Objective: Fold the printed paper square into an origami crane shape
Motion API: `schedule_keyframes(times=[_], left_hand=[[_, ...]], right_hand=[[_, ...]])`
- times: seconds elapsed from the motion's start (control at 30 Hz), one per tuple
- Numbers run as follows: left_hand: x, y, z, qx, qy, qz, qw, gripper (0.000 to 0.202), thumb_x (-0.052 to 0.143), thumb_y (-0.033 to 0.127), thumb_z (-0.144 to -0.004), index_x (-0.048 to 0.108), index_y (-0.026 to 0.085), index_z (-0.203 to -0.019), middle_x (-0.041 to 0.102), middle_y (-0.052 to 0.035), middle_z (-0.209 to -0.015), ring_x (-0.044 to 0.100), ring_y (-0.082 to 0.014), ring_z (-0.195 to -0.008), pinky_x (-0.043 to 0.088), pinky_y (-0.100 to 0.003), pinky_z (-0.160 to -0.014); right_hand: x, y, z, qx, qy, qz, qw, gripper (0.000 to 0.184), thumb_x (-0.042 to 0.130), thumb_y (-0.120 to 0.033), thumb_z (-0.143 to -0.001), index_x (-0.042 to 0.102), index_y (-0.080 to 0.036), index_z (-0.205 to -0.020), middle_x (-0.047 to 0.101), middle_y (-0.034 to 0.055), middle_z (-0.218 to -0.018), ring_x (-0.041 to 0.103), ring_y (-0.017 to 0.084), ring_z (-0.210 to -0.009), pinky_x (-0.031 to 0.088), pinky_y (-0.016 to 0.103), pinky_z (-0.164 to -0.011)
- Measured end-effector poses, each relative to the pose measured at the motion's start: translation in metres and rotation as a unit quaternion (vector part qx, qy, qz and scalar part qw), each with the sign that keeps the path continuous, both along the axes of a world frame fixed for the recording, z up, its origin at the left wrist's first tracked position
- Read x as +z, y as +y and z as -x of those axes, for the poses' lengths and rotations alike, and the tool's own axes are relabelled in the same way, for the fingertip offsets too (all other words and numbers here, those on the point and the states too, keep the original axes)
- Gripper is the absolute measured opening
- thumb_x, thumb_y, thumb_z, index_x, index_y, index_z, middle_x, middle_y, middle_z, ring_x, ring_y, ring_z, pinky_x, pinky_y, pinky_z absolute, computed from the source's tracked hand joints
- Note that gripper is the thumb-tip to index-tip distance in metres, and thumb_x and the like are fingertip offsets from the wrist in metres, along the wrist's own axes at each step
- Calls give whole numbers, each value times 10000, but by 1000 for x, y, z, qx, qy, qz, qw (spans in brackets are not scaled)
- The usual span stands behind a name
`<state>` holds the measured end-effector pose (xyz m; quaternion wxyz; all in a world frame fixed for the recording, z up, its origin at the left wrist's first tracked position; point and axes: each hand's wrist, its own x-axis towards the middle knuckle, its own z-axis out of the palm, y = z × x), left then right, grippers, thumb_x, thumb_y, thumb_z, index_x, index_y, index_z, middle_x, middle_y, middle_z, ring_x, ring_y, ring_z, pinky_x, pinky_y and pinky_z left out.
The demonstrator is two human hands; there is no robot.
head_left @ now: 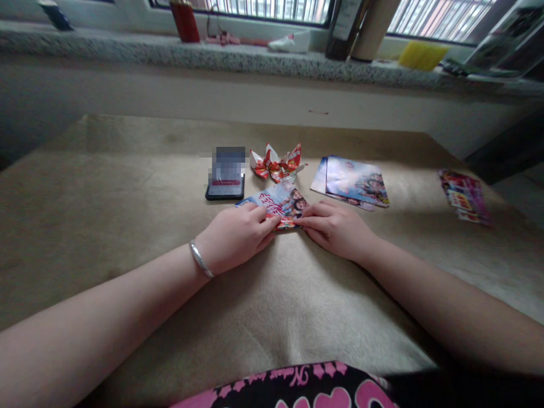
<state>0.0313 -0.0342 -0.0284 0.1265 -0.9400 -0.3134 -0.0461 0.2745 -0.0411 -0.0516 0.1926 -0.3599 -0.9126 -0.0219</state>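
Observation:
A printed paper sheet (274,199) with pictures of people lies on the table in front of me, its near edge folded over. My left hand (240,229) presses on the sheet's left part, fingers closed at the near edge. On the right corner, my right hand (334,226) pinches the paper between thumb and fingers. Just beyond the sheet sits a folded red and white paper piece (278,163) with pointed tips. A phone (225,173) stands behind my left hand, its screen blurred out. Several flat printed sheets (357,178) lie behind my right hand.
More printed papers (463,195) lie at the table's right side. A brownish cloth covers the table (127,198). Along the stone windowsill (140,48) stand a red can (185,21), a dark bottle (344,28) and a yellow sponge-like block (422,55).

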Motion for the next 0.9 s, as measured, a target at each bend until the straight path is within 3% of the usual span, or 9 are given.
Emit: schedule_keyframes(times=[0.57, 0.9], left_hand=[[-1, -1, -3, -7, 5, -2, 1000, 330, 409, 320, -957, 599, 176, -1187, 608, -103, -920, 569, -243, -857, 473, -343, -703], [-4, -2, -3, -11, -18, 0, 1000, 330, 422, 304, -949, 609, 173, -1187, 608, -112, -938, 562, -245, -888, 489, -357, -752]], right_hand=[[3, -1, 2, -4, -37, -40, 998, 265, 506, -215, -915, 720, -222, -1070, 688, 58, -903, 595, 183, -819, 469, 302, -695], [1, 1, 2, 4, 0, -15, 1000, 260, 508, -204, -912, 730, -200, -1047, 692, 78, -934, 607, 180, -847, 494, 302, -735]])
